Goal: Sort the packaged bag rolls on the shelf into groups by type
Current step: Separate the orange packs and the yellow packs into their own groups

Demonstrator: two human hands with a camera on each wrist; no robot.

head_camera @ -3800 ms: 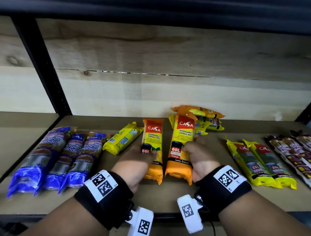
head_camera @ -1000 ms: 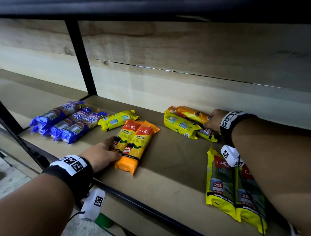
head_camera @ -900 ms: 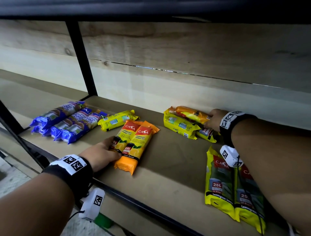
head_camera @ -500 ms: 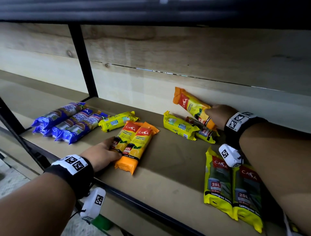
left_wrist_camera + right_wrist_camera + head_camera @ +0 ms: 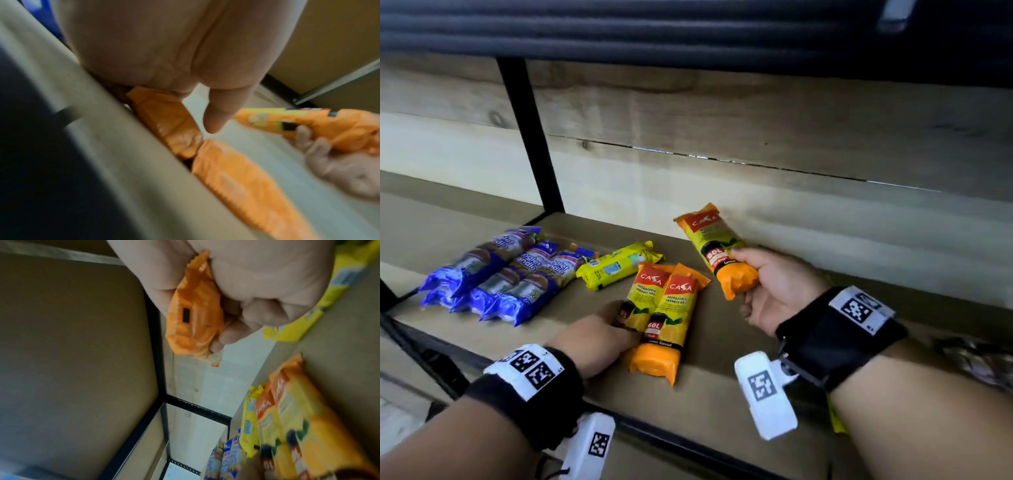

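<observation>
Right-hand grip first: my right hand is curled round the lower end of an orange-and-yellow plastic-wrapped bag roll with a red CASA label and a black 60L mark; thumb on the front, fingers wrapped behind, as the right wrist view shows; the held roll is lifted off the wooden shelf board, tilted with its top leaning toward the back-left, just beside and to the right of the pair lying flat. That pair is two more orange-and-yellow CASA rolls of the same kind, side by side and touching, their orange ends toward me; my left hand rests against the left roll of the pair near its black band, fingers on the wrapper; whether they curl round it or only press I cannot tell, since the left wrist view is blurred and shows only the palm and one finger above the orange ends. Behind the pair, near its top left corner, lies a small yellow packaged roll with a blue panel, turned crosswise; further left a cluster of blue-and-purple wrapped rolls lies close together, angled toward the shelf's front-left corner. A black metal upright stands behind them; pale wooden planks form the back wall; black wrist straps with white coded tags sit on both my arms.
</observation>
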